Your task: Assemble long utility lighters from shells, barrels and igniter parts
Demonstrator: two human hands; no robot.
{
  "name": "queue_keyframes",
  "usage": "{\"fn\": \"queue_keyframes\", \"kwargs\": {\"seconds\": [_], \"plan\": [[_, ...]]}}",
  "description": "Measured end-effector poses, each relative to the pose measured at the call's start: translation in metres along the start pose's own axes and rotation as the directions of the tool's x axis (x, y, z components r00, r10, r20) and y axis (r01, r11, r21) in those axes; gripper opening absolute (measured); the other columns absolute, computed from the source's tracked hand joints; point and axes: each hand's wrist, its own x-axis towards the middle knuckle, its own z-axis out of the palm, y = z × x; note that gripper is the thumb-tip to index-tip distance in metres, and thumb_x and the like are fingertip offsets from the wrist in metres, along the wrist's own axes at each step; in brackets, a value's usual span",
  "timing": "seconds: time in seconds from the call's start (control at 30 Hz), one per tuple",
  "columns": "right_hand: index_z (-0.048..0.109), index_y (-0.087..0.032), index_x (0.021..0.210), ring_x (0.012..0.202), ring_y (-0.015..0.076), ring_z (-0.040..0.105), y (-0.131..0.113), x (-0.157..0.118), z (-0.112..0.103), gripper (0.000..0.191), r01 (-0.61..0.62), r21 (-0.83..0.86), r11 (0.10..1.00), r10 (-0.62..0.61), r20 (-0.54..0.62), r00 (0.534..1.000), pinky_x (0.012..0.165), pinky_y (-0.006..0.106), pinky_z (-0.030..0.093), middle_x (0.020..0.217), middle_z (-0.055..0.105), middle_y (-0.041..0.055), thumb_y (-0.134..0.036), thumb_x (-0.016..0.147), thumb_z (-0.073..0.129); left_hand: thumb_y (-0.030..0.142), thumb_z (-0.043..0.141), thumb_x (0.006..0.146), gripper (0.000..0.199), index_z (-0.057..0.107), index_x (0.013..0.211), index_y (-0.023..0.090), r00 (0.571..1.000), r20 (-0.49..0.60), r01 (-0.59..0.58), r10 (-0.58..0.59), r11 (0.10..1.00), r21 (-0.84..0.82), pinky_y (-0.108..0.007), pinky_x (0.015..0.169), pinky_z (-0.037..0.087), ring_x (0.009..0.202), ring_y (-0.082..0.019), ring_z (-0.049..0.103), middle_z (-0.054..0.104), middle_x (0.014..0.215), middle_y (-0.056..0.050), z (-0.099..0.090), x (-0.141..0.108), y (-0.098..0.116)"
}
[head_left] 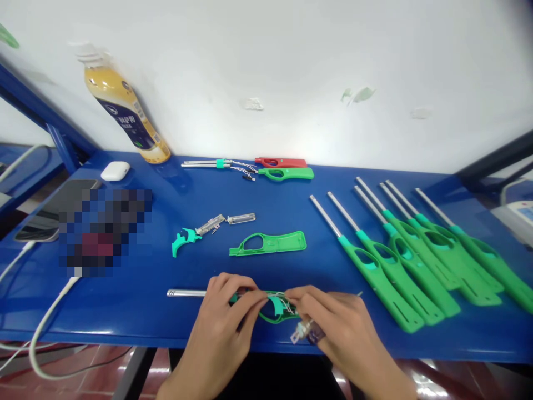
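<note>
Lighter shell [280, 320], green and open-faced, lies at the bench's [145, 316] near edge between the two hands, a metal barrel [186, 293] pointing left from it; a teal trigger [275, 305] and thin white wires [288, 305] show inside; the left hand [227, 311] has its grip closed around the barrel end of the shell, thumb and forefinger meeting by the trigger; the right hand [335, 316] has its fingertips at the wires, its grip also grasping a clear part with a metal end [307, 330], mostly hidden under the fingers.

Just beyond lies a loose green shell half [283, 244], with teal trigger pieces [183, 239] and clear tanks [242, 218] to its left; assembled green lighters [381, 286] fan out at right; at the back rest a red handle [291, 162], a green handle [291, 174] and wired barrels [202, 164]; farther left are a yellow drink bottle [129, 119], standing, a white earbud case [115, 171], a phone [52, 216] and a white cable [41, 328].
</note>
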Motion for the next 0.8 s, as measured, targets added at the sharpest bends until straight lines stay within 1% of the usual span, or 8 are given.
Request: {"fn": "queue_keyframes", "kwargs": {"seconds": [0.13, 0.27, 0.33, 0.4, 0.5, 0.57, 0.63, 0.8], "plan": [[0.061, -0.019, 0.114, 0.065, 0.0120, 0.068, 0.000, 0.001, -0.002, 0.064, 0.020, -0.037, 0.999, -0.018, 0.042, 0.999, 0.055, 0.024, 0.044, 0.089, 0.074, -0.0014, 0.011, 0.065, 0.034, 0.004, 0.060, 0.103, 0.023, 0.067, 0.110, 0.024, 1.000, -0.007, -0.010, 0.010, 1.000, 0.009, -0.041, 0.087, 0.043, 0.094, -0.020, 0.057, 0.065, 0.107, -0.004, 0.001, 0.001, 0.000], [0.063, -0.018, 0.109, 0.057, 0.0126, 0.064, 0.001, 0.001, -0.002, 0.059, 0.022, -0.051, 0.998, -0.019, 0.049, 0.999, 0.051, 0.026, 0.041, 0.085, 0.072, -0.0015, 0.011, 0.067, 0.034, 0.004, 0.060, 0.103, 0.023, 0.067, 0.111, 0.024, 0.999, -0.017, -0.029, 0.030, 0.999, 0.019, -0.040, 0.086, 0.043, 0.095, -0.020, 0.058, 0.065, 0.106, -0.004, 0.000, 0.001, 0.000], [0.063, -0.018, 0.110, 0.061, 0.0126, 0.068, 0.002, 0.000, 0.000, 0.059, 0.013, -0.035, 0.999, -0.012, 0.037, 0.999, 0.053, 0.025, 0.043, 0.088, 0.074, -0.0010, 0.012, 0.070, 0.034, 0.004, 0.060, 0.103, 0.022, 0.067, 0.111, 0.023, 0.999, -0.011, -0.039, 0.040, 0.999, 0.022, -0.040, 0.086, 0.043, 0.094, -0.020, 0.058, 0.065, 0.105, -0.004, 0.000, 0.000, 0.001], [0.062, -0.019, 0.113, 0.071, 0.0128, 0.074, 0.002, -0.002, 0.001, 0.058, -0.002, 0.001, 1.000, 0.002, 0.017, 1.000, 0.059, 0.023, 0.048, 0.097, 0.078, -0.0005, 0.013, 0.074, 0.034, 0.002, 0.058, 0.103, 0.025, 0.066, 0.115, 0.022, 0.999, -0.006, -0.046, 0.046, 0.998, 0.035, -0.040, 0.087, 0.043, 0.096, -0.020, 0.057, 0.065, 0.107, -0.005, 0.000, 0.001, 0.002], [0.059, -0.022, 0.104, 0.085, 0.0130, 0.079, 0.003, -0.004, 0.002, 0.045, -0.040, 0.068, 0.997, 0.040, -0.004, 0.999, 0.072, 0.022, 0.055, 0.108, 0.080, -0.0009, 0.012, 0.083, 0.037, 0.003, 0.057, 0.103, 0.031, 0.064, 0.127, 0.020, 0.998, 0.019, -0.058, 0.057, 0.997, 0.041, -0.042, 0.090, 0.044, 0.104, -0.023, 0.056, 0.064, 0.114, -0.008, 0.001, 0.004, 0.008], [0.057, -0.023, 0.097, 0.085, 0.0124, 0.079, 0.002, -0.004, 0.001, 0.036, -0.063, 0.106, 0.992, 0.065, -0.011, 0.998, 0.075, 0.022, 0.056, 0.109, 0.080, -0.0013, 0.009, 0.088, 0.041, 0.005, 0.057, 0.103, 0.030, 0.064, 0.129, 0.018, 0.996, 0.051, -0.075, 0.073, 0.997, 0.020, -0.044, 0.090, 0.044, 0.105, -0.025, 0.055, 0.064, 0.115, -0.009, 0.003, 0.008, 0.013], [0.055, -0.023, 0.093, 0.083, 0.0121, 0.078, 0.000, -0.004, 0.000, 0.033, -0.081, 0.134, 0.988, 0.085, -0.023, 0.996, 0.074, 0.021, 0.055, 0.107, 0.080, -0.0009, 0.007, 0.091, 0.043, 0.005, 0.056, 0.103, 0.027, 0.065, 0.126, 0.017, 0.994, 0.061, -0.094, 0.094, 0.996, 0.002, -0.043, 0.088, 0.045, 0.102, -0.025, 0.055, 0.065, 0.113, -0.009, 0.007, 0.013, 0.017], [0.054, -0.024, 0.096, 0.080, 0.0120, 0.075, -0.003, -0.007, -0.003, 0.029, -0.134, 0.162, 0.978, 0.139, -0.022, 0.990, 0.070, 0.022, 0.052, 0.103, 0.077, -0.0003, 0.003, 0.097, 0.044, 0.002, 0.058, 0.102, 0.022, 0.068, 0.115, 0.016, 0.992, 0.041, -0.115, 0.115, 0.993, -0.004, -0.041, 0.084, 0.043, 0.096, -0.023, 0.055, 0.067, 0.105, -0.007, 0.015, 0.021, 0.015]]}}
